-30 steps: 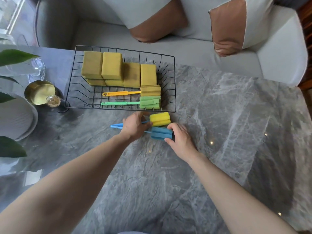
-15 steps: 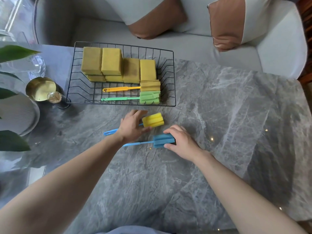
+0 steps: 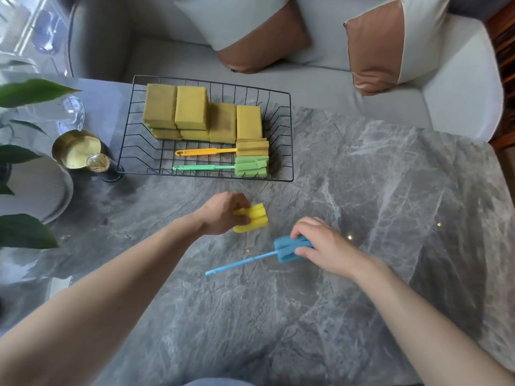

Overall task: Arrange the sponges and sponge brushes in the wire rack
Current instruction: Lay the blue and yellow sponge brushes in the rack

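A grey marble-patterned bench (image 3: 362,218) fills most of the view, with a pale grey sofa (image 3: 459,87) and its grey-and-brown cushions beyond the far edge.

On the far left part of the bench sits a black rectangular wire rack (image 3: 289,135), its low walls keeping the contents together. Along its far side, yellow-green rectangular sponges (image 3: 192,107) are packed side by side, the left ones stacked, apparently to leave the near strip free. In that strip lie an orange plastic-handled sponge brush (image 3: 252,148) and, nearer the viewer, a green plastic-handled sponge brush (image 3: 250,167). They lie parallel, foam heads to the right, handles pointing left. This looks like the pattern the remaining brushes should follow.

Two brushes remain outside the rack, each held above or on the bench nearer the viewer. The person's left hand (image 3: 223,215) is curled around the base of a yellow ridged foam brush head (image 3: 255,218), fingers closed just where the handle would join; the handle is hidden behind the hand. The right hand (image 3: 320,246) pinches the blue foam head of a blue sponge brush (image 3: 287,249) between thumb and fingers, its thin handle angling down-left. Gripping by the heads probably leaves the handles free to swing into line.

A gold metal cup (image 3: 75,149) and green plant leaves (image 3: 25,93) sit left of the rack.
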Demonstrator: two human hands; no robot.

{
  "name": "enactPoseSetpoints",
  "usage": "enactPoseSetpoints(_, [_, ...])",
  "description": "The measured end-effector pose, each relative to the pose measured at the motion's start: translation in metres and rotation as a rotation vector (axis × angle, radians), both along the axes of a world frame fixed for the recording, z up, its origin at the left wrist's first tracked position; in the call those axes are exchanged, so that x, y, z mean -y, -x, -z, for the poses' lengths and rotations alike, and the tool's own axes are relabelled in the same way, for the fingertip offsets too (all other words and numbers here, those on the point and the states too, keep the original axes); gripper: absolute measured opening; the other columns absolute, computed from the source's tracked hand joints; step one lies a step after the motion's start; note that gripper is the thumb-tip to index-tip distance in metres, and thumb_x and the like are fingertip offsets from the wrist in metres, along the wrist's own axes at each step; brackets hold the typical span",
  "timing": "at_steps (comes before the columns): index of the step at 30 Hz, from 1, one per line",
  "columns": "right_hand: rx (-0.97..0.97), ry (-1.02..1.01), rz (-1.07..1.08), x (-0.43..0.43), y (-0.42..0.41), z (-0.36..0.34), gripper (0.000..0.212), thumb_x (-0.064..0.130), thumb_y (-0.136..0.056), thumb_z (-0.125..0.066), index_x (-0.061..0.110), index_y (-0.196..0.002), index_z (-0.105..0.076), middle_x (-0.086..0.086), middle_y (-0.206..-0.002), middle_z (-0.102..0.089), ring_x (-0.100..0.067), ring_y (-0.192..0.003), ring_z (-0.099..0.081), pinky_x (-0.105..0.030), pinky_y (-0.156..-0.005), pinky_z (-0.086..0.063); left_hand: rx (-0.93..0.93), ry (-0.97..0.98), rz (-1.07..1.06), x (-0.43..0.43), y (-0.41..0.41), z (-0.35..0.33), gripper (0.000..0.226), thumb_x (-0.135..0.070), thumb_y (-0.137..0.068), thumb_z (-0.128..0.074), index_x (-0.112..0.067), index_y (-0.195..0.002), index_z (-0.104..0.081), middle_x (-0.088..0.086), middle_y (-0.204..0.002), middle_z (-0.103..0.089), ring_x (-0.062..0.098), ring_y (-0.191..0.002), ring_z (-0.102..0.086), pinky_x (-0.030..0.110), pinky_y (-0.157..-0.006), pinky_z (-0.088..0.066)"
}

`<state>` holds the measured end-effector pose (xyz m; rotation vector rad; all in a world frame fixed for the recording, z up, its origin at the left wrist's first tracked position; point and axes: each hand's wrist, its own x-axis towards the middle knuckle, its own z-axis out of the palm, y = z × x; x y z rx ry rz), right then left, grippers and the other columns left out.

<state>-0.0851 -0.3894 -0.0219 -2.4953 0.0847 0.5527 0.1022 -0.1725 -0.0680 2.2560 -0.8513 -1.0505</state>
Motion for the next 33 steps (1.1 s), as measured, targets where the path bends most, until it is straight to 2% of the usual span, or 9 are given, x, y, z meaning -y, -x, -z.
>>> enactPoseSetpoints(7, [0.136,0.088,0.044,0.058,-0.018,-0.077,0.026,0.017,-0.079,-0.078,0.023,-0.098,-0.062,0.011,-0.104,-0.058,-0.013,-0.098,-0.059,-0.036,-0.089,-0.048,0.019,0.179,-0.109,-0.039,-0.035,-0.085,0.034,-0.033,-0.085,-0.08,-0.026,-0.115,-0.067,-0.006,-0.106,-0.07,0.015,-0.094,-0.065,0.036,-0.085,-0.054])
enactPoseSetpoints(10, [0.242,0.103,0.112,0.065,-0.05,-0.087,0.024,0.019,-0.082,-0.077,0.025,-0.099,-0.063,0.011,-0.104,-0.056,-0.008,-0.095,-0.056,-0.024,-0.087,-0.044,0.055,0.239,-0.18,-0.053,-0.048,-0.117,0.029,-0.031,-0.085,-0.08,-0.026,-0.112,-0.069,-0.008,-0.102,-0.071,0.006,-0.084,-0.066,0.031,-0.079,-0.055])
enactPoseSetpoints(13, [0.346,0.089,0.175,0.058,-0.091,-0.078,0.023,0.016,-0.083,-0.077,0.016,-0.104,-0.067,0.004,-0.103,-0.056,-0.012,-0.093,-0.056,-0.024,-0.085,-0.041,0.092,0.267,-0.201,-0.058,-0.056,-0.138,0.029,-0.028,-0.086,-0.08,-0.026,-0.112,-0.069,-0.009,-0.1,-0.071,-0.006,-0.077,-0.063,0.011,-0.068,-0.049])
enactPoseSetpoints(14, [0.371,0.085,0.188,0.053,-0.105,-0.071,0.023,0.015,-0.083,-0.077,0.013,-0.104,-0.068,0.002,-0.103,-0.056,-0.014,-0.093,-0.056,-0.026,-0.085,-0.042,0.081,0.279,-0.202,-0.058,-0.057,-0.142,0.028,-0.027,-0.086,-0.08,-0.025,-0.112,-0.07,-0.009,-0.099,-0.071,-0.007,-0.078,-0.062,0.009,-0.068,-0.047])
enactPoseSetpoints(18, [0.366,0.032,0.225,0.026,-0.159,-0.039,0.021,0.017,-0.085,-0.074,0.011,-0.104,-0.069,0.001,-0.103,-0.054,-0.017,-0.094,-0.056,-0.03,-0.086,-0.044,0.007,0.32,-0.214,-0.052,-0.063,-0.146,0.028,-0.023,-0.086,-0.08,-0.022,-0.112,-0.07,-0.005,-0.103,-0.072,0.007,-0.092,-0.065,0.019,-0.076,-0.051])
enactPoseSetpoints(22, [0.316,0.021,0.224,0.008,-0.195,-0.006,0.024,0.024,-0.087,-0.073,0.013,-0.107,-0.067,0.002,-0.106,-0.054,-0.02,-0.099,-0.057,-0.032,-0.086,-0.044,0.03,0.29,-0.172,-0.038,-0.071,-0.131,0.03,-0.023,-0.086,-0.08,-0.022,-0.114,-0.07,-0.013,-0.1,-0.069,-0.007,-0.081,-0.06,0.01,-0.07,-0.042])
enactPoseSetpoints(26, [0.271,0.023,0.218,0.008,-0.211,0.015,0.026,0.026,-0.086,-0.072,0.017,-0.109,-0.065,0.005,-0.106,-0.051,-0.019,-0.101,-0.055,-0.028,-0.084,-0.04,0.035,0.233,-0.106,-0.02,-0.078,-0.113,0.035,-0.026,-0.085,-0.081,-0.021,-0.118,-0.07,-0.01,-0.102,-0.069,-0.013,-0.084,-0.058,0.013,-0.073,-0.043])
enactPoseSetpoints(29, [0.275,-0.001,0.227,0.016,-0.213,0.021,0.025,0.025,-0.082,-0.076,0.02,-0.102,-0.063,0.009,-0.101,-0.05,-0.016,-0.094,-0.055,-0.029,-0.08,-0.042,0.084,0.182,-0.08,-0.004,-0.083,-0.097,0.038,-0.028,-0.085,-0.08,-0.023,-0.121,-0.069,-0.008,-0.11,-0.069,-0.003,-0.092,-0.059,0.016,-0.077,-0.042])
enactPoseSetpoints(33, [0.279,-0.051,0.285,0.026,-0.215,0.022,0.029,0.028,-0.076,-0.082,0.025,-0.088,-0.056,0.014,-0.09,-0.05,0.0,-0.078,-0.049,-0.015,-0.064,-0.033,0.174,0.139,-0.01,0.022,-0.086,-0.074,0.038,-0.026,-0.086,-0.077,-0.021,-0.123,-0.067,-0.002,-0.111,-0.062,0.017,-0.095,-0.058,0.016,-0.071,-0.038])
